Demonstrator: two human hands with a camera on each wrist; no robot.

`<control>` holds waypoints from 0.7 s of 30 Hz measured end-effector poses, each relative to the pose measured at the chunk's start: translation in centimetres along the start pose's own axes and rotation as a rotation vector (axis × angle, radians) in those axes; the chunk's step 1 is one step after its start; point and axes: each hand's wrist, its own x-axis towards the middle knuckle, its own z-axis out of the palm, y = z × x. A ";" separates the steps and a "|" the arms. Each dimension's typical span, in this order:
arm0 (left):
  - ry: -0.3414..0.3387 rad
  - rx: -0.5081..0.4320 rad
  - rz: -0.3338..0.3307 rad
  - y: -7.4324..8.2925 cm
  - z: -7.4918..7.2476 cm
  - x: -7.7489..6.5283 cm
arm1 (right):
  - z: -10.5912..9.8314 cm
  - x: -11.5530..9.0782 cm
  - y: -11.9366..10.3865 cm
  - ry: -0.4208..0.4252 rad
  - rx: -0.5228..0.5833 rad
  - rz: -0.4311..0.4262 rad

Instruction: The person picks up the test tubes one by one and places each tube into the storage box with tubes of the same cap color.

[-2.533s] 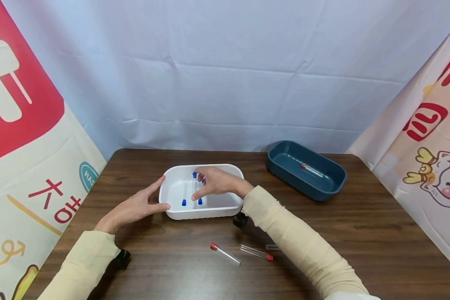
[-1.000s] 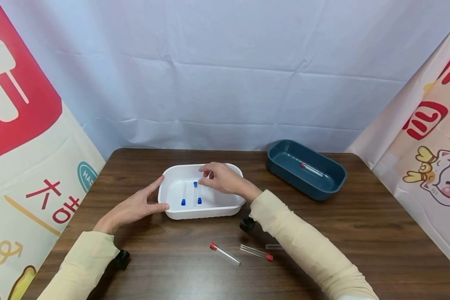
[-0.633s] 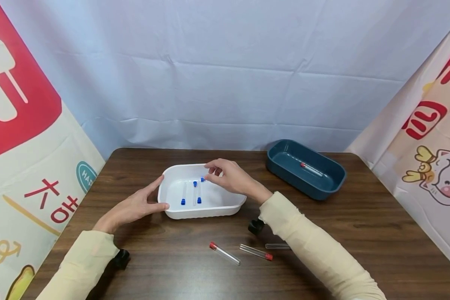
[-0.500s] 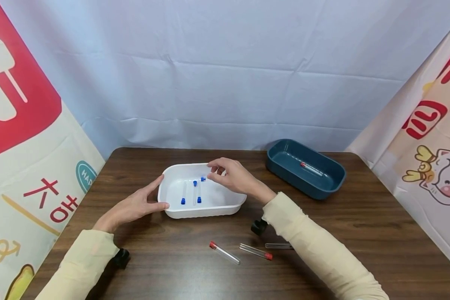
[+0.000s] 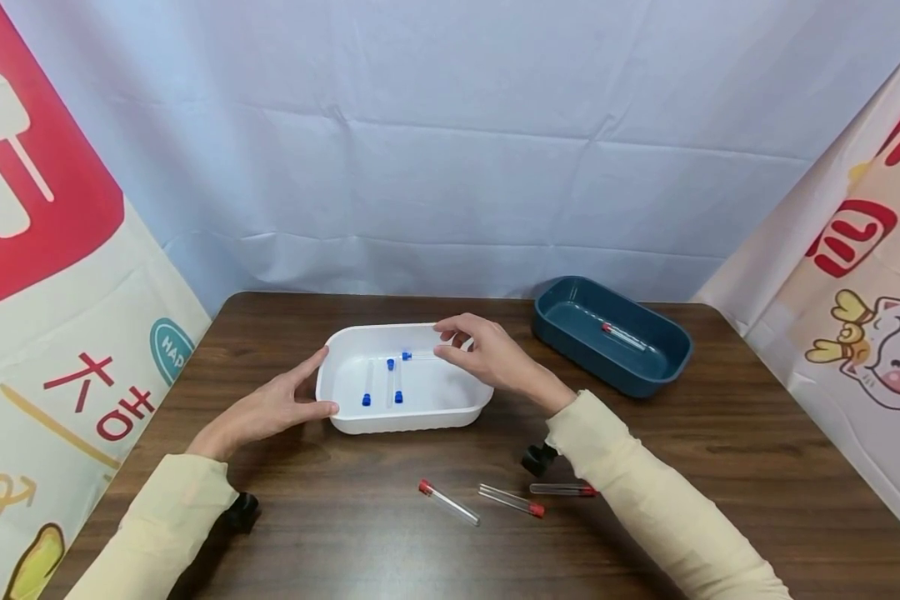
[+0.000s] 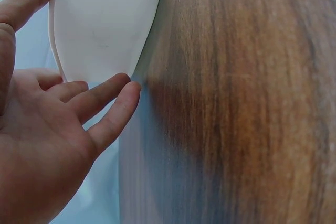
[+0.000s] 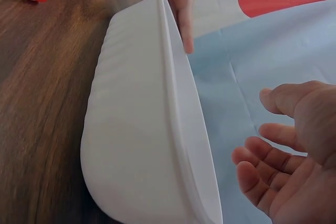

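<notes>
My left hand (image 5: 273, 412) holds the left end of the white tray (image 5: 412, 422), thumb at the front rim and fingers at the back corner. In the left wrist view its fingers (image 6: 107, 95) touch the tray's outside. Several clear test tubes with blue caps lie inside; one tube (image 5: 389, 383) points front to back. Another blue-capped tube (image 5: 420, 356) lies sideways near the back wall, its far end hidden behind my right hand (image 5: 487, 354). That hand hovers over the tray's right part with loosely bent fingers. The right wrist view shows nothing between its fingers (image 7: 257, 182).
A dark teal tray (image 5: 607, 367) stands at the back right with one red-capped test tube (image 5: 622, 336) inside. On the wooden table (image 5: 330, 533), in front of the white tray, lie three red-capped test tubes: a left one (image 5: 450, 504), a middle one (image 5: 506, 500) and a right one (image 5: 562, 490).
My right hand has let go of a blue-capped tube and moved right and back, uncovering the tubes in the tray. My left hand has stayed at the white tray's left end.
</notes>
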 end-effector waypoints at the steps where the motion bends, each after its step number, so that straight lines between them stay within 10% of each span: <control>1: -0.002 -0.005 0.001 0.0 0.0 0.0 | -0.2 -0.2 0.0 0.003 0.000 0.003; 21: -0.004 -0.014 -0.003 0.2 0.0 0.0 | -2.9 -3.8 2.6 0.074 0.036 0.041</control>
